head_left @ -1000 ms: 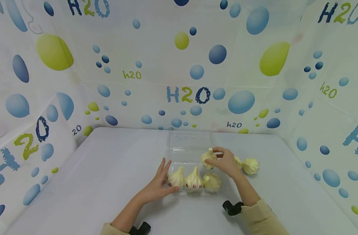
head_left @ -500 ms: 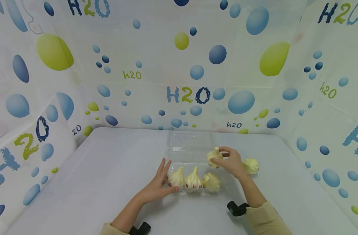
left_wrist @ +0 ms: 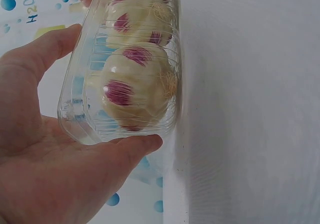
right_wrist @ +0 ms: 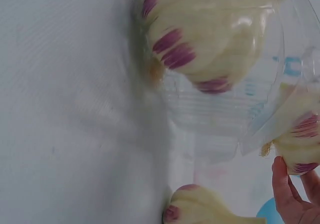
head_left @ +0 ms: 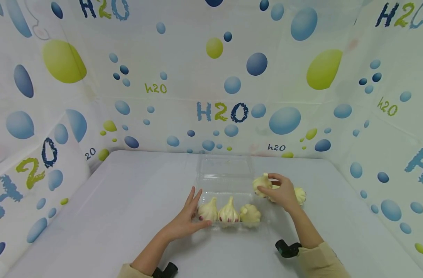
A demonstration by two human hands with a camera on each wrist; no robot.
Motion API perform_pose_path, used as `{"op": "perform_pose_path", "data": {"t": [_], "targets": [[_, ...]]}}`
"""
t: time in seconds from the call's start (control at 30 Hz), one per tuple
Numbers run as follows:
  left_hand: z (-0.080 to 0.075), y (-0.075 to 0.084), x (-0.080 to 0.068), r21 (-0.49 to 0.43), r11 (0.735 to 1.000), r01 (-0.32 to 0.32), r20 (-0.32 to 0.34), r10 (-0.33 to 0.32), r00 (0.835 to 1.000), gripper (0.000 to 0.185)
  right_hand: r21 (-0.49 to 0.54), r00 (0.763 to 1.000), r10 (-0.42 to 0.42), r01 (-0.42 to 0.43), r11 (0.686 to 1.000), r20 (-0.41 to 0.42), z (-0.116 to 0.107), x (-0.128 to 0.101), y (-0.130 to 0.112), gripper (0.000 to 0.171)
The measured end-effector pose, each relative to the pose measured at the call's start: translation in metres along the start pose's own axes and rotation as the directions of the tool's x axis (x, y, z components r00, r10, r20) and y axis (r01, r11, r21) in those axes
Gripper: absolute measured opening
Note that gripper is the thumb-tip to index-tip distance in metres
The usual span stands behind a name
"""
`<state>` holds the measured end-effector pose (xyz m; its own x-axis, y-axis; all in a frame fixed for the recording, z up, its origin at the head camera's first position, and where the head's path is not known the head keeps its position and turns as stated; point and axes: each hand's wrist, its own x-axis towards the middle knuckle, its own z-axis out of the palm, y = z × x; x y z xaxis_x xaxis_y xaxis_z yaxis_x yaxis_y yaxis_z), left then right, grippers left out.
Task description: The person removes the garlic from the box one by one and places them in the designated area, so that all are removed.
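A clear plastic clamshell tray lies open on the white table, its lid folded back. Three garlic bulbs stand in its front row, and the left one shows through the tray wall. My left hand rests with straight fingers against the tray's left end, its thumb and a finger on either side of the corner. My right hand grips a garlic bulb just above the tray's right edge. The held bulb and my fingertips show in the right wrist view.
A loose garlic bulb lies on the table right of my right hand, another partly hidden behind it; one loose bulb shows in the right wrist view. Printed curtain walls close in the table on three sides.
My right hand has carried its garlic bulb to the right, from over the tray's back half to its right edge. The left hand and tray have stayed still.
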<state>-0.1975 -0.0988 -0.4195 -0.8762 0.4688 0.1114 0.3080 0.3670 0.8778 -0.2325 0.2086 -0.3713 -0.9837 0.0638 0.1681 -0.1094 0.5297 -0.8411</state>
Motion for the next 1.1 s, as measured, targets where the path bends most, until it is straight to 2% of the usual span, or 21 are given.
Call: {"op": "perform_pose_path", "data": {"t": [0.2,0.5,0.7,0.87,1.1], "targets": [[0.0,0.001,0.0,0.002,1.0,-0.001,-0.001,0.001,1.0,0.09,-0.003,0.999,-0.014,0.014,1.0,-0.032,-0.005,-0.001,0.008,0.058],[0.0,0.002,-0.001,-0.003,1.0,-0.003,-0.001,0.003,1.0,0.09,-0.06,0.991,-0.063,0.056,0.997,-0.119,-0.016,-0.002,0.018,0.054],[0.0,0.002,-0.001,0.0,1.0,-0.002,-0.002,0.002,1.0,0.09,-0.074,0.984,-0.054,0.042,0.996,-0.17,-0.025,-0.002,0.021,0.053],[0.0,0.0,0.0,0.003,1.0,-0.003,0.0,0.003,1.0,0.09,-0.062,0.976,-0.035,0.023,0.998,-0.214,-0.031,-0.004,0.026,0.054],[0.0,0.0,0.0,0.001,1.0,-0.001,0.002,0.001,1.0,0.09,-0.053,0.961,-0.068,0.055,0.997,-0.269,-0.042,-0.007,0.033,0.05]]}}
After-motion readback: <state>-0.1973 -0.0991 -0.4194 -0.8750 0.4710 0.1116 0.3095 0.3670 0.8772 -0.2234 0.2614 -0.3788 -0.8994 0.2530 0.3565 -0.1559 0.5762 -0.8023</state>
